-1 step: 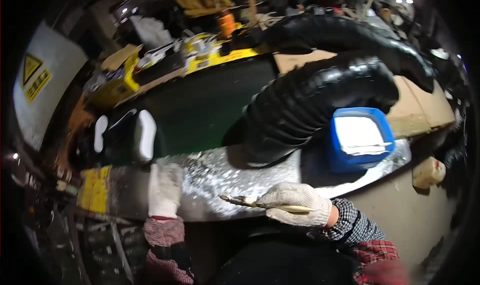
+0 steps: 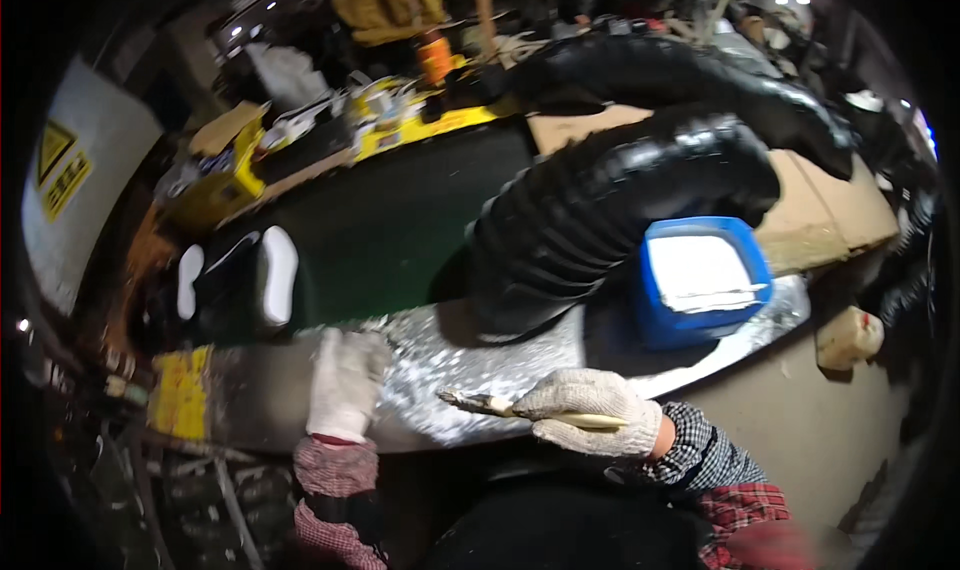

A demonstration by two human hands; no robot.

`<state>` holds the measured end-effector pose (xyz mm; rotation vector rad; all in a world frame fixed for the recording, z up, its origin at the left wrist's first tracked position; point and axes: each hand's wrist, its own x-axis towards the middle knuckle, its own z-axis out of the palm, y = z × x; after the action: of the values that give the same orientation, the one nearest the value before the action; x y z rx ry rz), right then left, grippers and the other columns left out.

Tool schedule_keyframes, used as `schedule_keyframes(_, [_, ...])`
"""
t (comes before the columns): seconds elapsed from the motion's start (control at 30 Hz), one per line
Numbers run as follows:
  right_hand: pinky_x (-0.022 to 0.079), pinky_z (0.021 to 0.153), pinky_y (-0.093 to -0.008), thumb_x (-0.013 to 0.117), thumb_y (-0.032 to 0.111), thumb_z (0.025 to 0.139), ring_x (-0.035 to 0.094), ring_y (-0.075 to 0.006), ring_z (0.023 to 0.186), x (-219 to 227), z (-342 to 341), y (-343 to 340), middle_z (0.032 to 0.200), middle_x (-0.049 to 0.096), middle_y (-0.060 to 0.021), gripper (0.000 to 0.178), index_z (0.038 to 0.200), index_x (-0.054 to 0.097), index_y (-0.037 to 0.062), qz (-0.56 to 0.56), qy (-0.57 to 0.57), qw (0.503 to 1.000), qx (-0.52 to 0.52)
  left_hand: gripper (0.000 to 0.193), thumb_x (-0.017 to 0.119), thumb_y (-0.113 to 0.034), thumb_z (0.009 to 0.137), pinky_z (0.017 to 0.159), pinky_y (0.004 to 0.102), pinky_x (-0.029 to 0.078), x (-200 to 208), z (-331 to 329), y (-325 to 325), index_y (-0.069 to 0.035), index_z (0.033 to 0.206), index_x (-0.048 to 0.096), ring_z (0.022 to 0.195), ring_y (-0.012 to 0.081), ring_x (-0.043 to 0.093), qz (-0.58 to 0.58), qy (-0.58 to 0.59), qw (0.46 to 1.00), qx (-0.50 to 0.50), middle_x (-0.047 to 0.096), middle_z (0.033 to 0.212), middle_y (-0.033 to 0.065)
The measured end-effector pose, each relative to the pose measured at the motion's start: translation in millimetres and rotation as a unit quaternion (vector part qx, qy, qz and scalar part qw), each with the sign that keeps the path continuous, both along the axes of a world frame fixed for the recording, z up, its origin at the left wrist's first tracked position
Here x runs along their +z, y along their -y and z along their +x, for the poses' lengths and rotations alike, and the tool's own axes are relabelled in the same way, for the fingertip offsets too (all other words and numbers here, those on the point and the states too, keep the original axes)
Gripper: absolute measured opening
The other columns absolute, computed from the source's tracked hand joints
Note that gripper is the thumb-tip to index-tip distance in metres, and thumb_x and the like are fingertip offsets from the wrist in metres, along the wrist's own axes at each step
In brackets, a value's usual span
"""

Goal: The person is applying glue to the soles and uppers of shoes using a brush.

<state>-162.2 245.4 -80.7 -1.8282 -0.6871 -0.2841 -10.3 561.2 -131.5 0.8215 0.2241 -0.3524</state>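
Note:
In my right hand [image 2: 585,410], gloved in off-white knit, is a brush with a pale handle [image 2: 580,420]. Its dark, caked tip [image 2: 460,400] points left over the near bench strip [image 2: 455,365], which is smeared white and silvery. My left hand [image 2: 345,385], also gloved, rests on that strip left of the smears; its fingers are blurred and turned away. Beyond it lie two black shoes with white soles [image 2: 277,275] showing. To the right, a cut-open blue container [image 2: 655,290] has a white substance inside.
A curved row of glossy black ribbed pieces [image 2: 570,230] stands mid-bench, with another long black row [image 2: 640,75] behind. Yellow boxes [image 2: 215,185] line the far side. A small whitish jug [image 2: 850,340] sits at the right. Yellow tape [image 2: 180,395] marks the bench's left end.
My left hand has shifted slightly right along the bench strip. The surroundings sit a little further left in view. The right hand keeps its hold on the brush.

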Motion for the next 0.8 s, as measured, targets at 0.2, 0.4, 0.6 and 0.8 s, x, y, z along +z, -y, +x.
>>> schedule_keyframes(0.2, [0.052, 0.072, -0.0311, 0.070, 0.006, 0.086, 0.065, -0.0236, 0.083, 30.0, -58.7, 49.1, 0.093, 0.065, -0.0110, 0.027, 0.112, 0.066, 0.0024, 0.043, -0.039, 0.992, -0.115, 0.037, 0.063, -0.040, 0.094, 0.059, 0.0334, 0.048, 22.6, -19.9, 153.1, -0.004, 0.093, 0.053, 0.065, 0.0209, 0.056, 0.044, -0.118, 0.988, -0.089, 0.054, 0.074, 0.0081])
schedule_keyframes(0.4, [0.053, 0.076, -0.0275, 0.066, 0.006, 0.090, 0.066, -0.0179, 0.088, 54.6, -90.8, 107.4, 0.100, 0.067, -0.0111, 0.017, 0.105, 0.067, -0.0012, 0.127, 0.033, 0.919, -0.371, 0.027, 0.070, -0.032, 0.091, 0.037, 0.0181, 0.025, 37.8, -35.7, 132.8, -0.020, 0.083, 0.047, 0.042, 0.0033, 0.030, -0.018, -0.064, 0.998, -0.019, 0.029, 0.053, -0.0071])
schedule_keyframes(0.6, [0.052, 0.061, -0.0321, 0.075, 0.026, 0.085, 0.067, -0.0260, 0.067, 59.4, -58.0, 177.7, 0.073, 0.067, -0.0120, 0.020, 0.089, 0.069, 0.0079, -0.099, 0.028, 0.870, -0.482, 0.033, 0.042, -0.045, 0.095, 0.041, 0.0233, 0.032, -36.0, -77.0, -54.1, -0.023, 0.073, 0.053, 0.036, 0.0051, 0.038, -0.444, 0.141, 0.885, -0.031, 0.035, 0.049, -0.0091])
schedule_keyframes(0.8, [0.050, 0.062, -0.0280, 0.072, 0.012, 0.086, 0.063, -0.0150, 0.065, 52.0, -78.3, 172.1, 0.074, 0.067, -0.0107, 0.012, 0.090, 0.069, 0.0011, -0.126, 0.107, 0.838, -0.520, 0.023, 0.053, -0.034, 0.091, 0.062, 0.0320, 0.047, -31.4, -168.6, -114.1, -0.013, 0.099, 0.058, 0.069, 0.0163, 0.054, 0.064, 0.164, 0.949, -0.263, 0.045, 0.087, 0.0021])
